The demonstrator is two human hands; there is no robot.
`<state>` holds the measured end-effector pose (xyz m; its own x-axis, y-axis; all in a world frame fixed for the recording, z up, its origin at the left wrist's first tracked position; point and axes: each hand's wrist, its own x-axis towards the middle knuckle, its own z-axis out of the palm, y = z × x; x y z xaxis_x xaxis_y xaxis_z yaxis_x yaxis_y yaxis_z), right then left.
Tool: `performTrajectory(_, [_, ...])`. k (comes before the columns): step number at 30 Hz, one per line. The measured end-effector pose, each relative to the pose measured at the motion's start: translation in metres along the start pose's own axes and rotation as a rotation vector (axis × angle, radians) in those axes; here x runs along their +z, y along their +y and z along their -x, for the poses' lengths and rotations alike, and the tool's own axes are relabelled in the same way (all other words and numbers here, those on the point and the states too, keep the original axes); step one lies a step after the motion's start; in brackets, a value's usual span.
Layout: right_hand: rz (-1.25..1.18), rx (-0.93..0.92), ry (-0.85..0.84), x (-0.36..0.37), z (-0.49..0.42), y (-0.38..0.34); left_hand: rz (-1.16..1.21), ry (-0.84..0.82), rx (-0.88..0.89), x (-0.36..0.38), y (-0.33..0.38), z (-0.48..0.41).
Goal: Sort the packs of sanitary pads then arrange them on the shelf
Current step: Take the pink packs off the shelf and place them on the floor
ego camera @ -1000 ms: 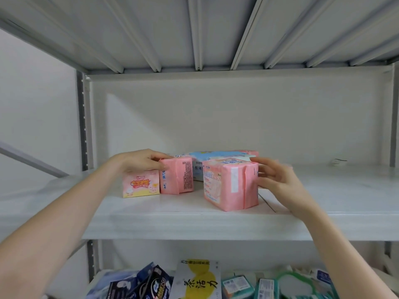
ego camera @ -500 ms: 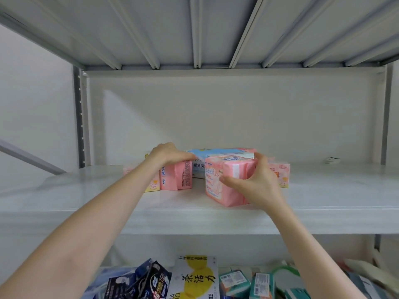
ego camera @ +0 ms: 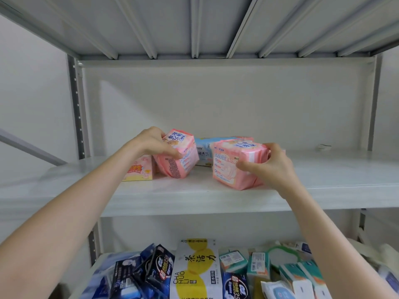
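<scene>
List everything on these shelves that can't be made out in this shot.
Head view:
- Light blue pack: mostly hidden behind the left pink pack and right pink pack.
- Yellow-and-pink box: partly covered by the wrist of the left hand.
- Small object at the back right of the shelf: too small to identify.
- Lower-shelf packs: cut off by the bottom edge.

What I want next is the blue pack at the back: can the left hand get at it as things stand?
Probably not yet. The left hand grips a tilted pink pack in front of the blue pack. Once freed, the gap to the other pink pack looks open.
</scene>
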<state>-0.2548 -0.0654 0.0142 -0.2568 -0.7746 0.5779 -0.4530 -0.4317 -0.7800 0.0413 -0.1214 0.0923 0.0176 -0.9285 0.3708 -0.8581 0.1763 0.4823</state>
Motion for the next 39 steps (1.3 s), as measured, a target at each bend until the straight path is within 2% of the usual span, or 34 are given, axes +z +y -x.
performTrajectory(8, [-0.263,0.053,0.133,-0.004,0.03,0.006,0.49,0.162,0.136,0.013,-0.019,0.037])
performTrajectory(13, [-0.388,0.041,0.144,-0.018,0.054,0.004,0.723,0.176,0.216,0.014,-0.014,0.072])
performTrajectory(18, [-0.456,0.024,0.088,-0.041,0.091,0.007,0.744,0.16,0.241,0.023,0.0,0.128])
performTrajectory(24, [-0.474,0.055,-0.001,-0.081,0.147,0.017,0.755,0.244,0.226,0.036,0.016,0.211])
performTrajectory(32, [-0.392,0.16,-0.048,-0.143,0.251,0.043,0.583,0.028,0.081,0.083,0.008,0.325])
performTrajectory(39, [-0.309,0.311,-0.076,-0.171,0.368,0.093,0.589,-0.124,-0.031,0.153,-0.013,0.425])
